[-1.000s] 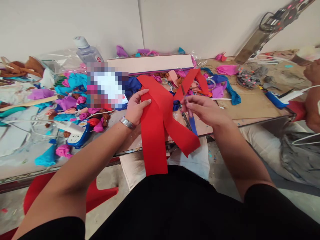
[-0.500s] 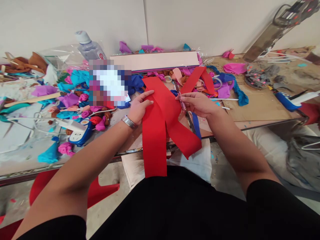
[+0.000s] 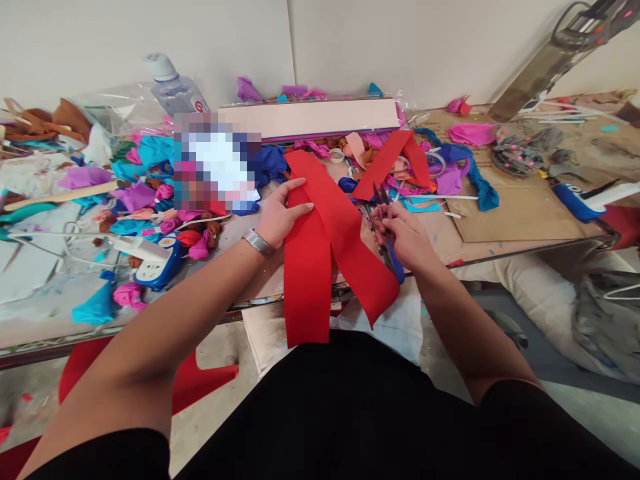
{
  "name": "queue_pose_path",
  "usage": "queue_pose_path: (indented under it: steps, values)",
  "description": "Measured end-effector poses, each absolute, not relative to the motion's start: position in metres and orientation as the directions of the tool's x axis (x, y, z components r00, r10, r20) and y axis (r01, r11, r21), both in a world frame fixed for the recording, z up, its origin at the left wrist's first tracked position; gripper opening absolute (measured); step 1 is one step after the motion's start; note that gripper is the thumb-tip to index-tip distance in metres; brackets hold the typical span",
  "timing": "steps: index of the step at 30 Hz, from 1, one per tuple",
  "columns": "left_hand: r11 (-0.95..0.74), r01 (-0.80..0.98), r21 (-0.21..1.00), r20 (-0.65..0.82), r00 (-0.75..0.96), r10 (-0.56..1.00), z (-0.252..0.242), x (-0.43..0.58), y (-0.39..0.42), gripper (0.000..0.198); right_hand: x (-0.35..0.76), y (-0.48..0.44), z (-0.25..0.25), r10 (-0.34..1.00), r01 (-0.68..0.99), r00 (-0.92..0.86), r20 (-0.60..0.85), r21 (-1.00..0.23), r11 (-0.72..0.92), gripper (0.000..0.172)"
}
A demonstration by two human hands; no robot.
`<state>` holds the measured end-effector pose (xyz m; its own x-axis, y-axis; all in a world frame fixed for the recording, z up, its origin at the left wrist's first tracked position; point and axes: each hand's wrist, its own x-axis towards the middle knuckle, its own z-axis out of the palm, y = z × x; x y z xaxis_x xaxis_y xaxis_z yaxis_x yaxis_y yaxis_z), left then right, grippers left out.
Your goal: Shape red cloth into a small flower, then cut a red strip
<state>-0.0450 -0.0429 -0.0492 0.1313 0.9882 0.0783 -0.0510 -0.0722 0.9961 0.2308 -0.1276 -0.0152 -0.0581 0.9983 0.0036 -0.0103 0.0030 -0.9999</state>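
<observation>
A wide red crepe paper strip (image 3: 308,280) is folded over itself, one tail hanging past the table edge toward my lap and the other slanting right. My left hand (image 3: 280,217) grips it near the fold, thumb and index finger resting on top and the other fingers mostly hidden. To the right of the strip, my right hand (image 3: 400,233) is closed around a pair of scissors (image 3: 381,193). Their dark blades point up and away, slightly parted and apart from the red paper. Below that hand, a blue piece (image 3: 396,263) shows partly.
Behind the strip lie another red strip (image 3: 385,163), a tape roll (image 3: 337,156) and a long pale board (image 3: 310,119). Coloured paper scraps, a blue-and-white power socket (image 3: 160,263) and a water bottle (image 3: 175,90) crowd the left. Cardboard (image 3: 520,213) covers the right.
My right hand has drawn back from the red strip's right edge, moving right and slightly down, and the scissor blades now show upright. My left hand stays on the strip.
</observation>
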Motion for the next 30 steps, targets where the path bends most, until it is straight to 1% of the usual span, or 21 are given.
queue_pose_path:
  steps: [1, 2, 5, 6, 9, 12, 15, 17, 19, 21, 23, 25, 26, 28, 29, 30]
  values:
    - [-0.09, -0.049, 0.995, 0.096, 0.153, 0.983, -0.05, -0.045, -0.043, 0.074, 0.232, -0.123, -0.017, 0.998, -0.027, -0.06, -0.033, -0.999, -0.035, 0.014]
    - [-0.108, -0.051, 0.993, 0.116, 0.18, 0.977, -0.051, -0.045, -0.043, 0.076, 0.232, -0.117, -0.019, 0.997, -0.01, -0.058, -0.058, -0.998, -0.058, 0.015]
    - [-0.17, -0.077, 0.982, 0.184, 0.257, 0.949, -0.052, -0.044, -0.043, 0.079, 0.231, -0.095, -0.018, 0.996, 0.169, -0.059, -0.06, -0.984, -0.05, 0.03]
    - [-0.181, -0.091, 0.979, 0.199, 0.278, 0.94, -0.052, -0.043, -0.044, 0.08, 0.23, -0.087, -0.018, 0.996, 0.195, -0.072, -0.053, -0.98, -0.038, 0.032]
    - [-0.176, -0.138, 0.975, 0.213, 0.329, 0.92, -0.051, -0.042, -0.044, 0.084, 0.224, -0.069, -0.019, 0.983, 0.141, -0.147, -0.107, -0.986, -0.086, 0.04]
    - [-0.163, -0.152, 0.975, 0.207, 0.343, 0.916, -0.051, -0.043, -0.044, 0.085, 0.221, -0.059, -0.023, 0.991, 0.065, -0.12, -0.066, -0.996, -0.058, 0.046]
    - [-0.134, -0.118, 0.984, 0.163, 0.281, 0.946, -0.05, -0.044, -0.043, 0.083, 0.225, -0.058, -0.024, 0.998, 0.067, -0.059, -0.007, -0.998, -0.003, 0.042]
    - [-0.12, -0.085, 0.989, 0.136, 0.224, 0.965, -0.049, -0.045, -0.044, 0.078, 0.232, -0.061, -0.023, 0.998, 0.134, 0.016, 0.066, -0.989, 0.063, 0.038]
    - [-0.104, -0.069, 0.992, 0.115, 0.189, 0.975, -0.047, -0.045, -0.045, 0.076, 0.238, -0.065, -0.022, 0.985, 0.241, 0.08, 0.152, -0.962, 0.128, 0.033]
    - [-0.068, -0.083, 0.994, 0.081, 0.175, 0.981, -0.045, -0.044, -0.046, 0.076, 0.243, -0.069, -0.022, 0.98, 0.357, 0.074, 0.182, -0.923, 0.145, 0.027]
    - [-0.025, -0.099, 0.995, 0.042, 0.165, 0.985, -0.043, -0.043, -0.047, 0.078, 0.246, -0.071, -0.023, 0.986, 0.456, 0.018, 0.163, -0.879, 0.137, 0.02]
    - [-0.006, -0.094, 0.996, 0.019, 0.139, 0.99, -0.042, -0.042, -0.048, 0.078, 0.247, -0.071, -0.024, 0.989, 0.529, -0.017, 0.145, -0.839, 0.132, 0.017]
    - [-0.008, -0.086, 0.996, 0.018, 0.122, 0.992, -0.042, -0.042, -0.048, 0.077, 0.248, -0.07, -0.024, 0.988, 0.551, -0.005, 0.155, -0.824, 0.131, 0.017]
    - [-0.019, -0.07, 0.997, 0.025, 0.095, 0.995, -0.042, -0.042, -0.047, 0.076, 0.247, -0.073, -0.021, 0.98, 0.541, 0.063, 0.189, -0.832, 0.125, 0.021]
    - [-0.023, -0.066, 0.998, 0.029, 0.087, 0.996, -0.042, -0.043, -0.047, 0.075, 0.246, -0.076, -0.018, 0.975, 0.495, 0.106, 0.194, -0.861, 0.118, 0.023]
    - [-0.021, -0.067, 0.998, 0.027, 0.084, 0.996, -0.041, -0.043, -0.047, 0.074, 0.244, -0.082, -0.014, 0.978, 0.406, 0.128, 0.164, -0.908, 0.1, 0.025]
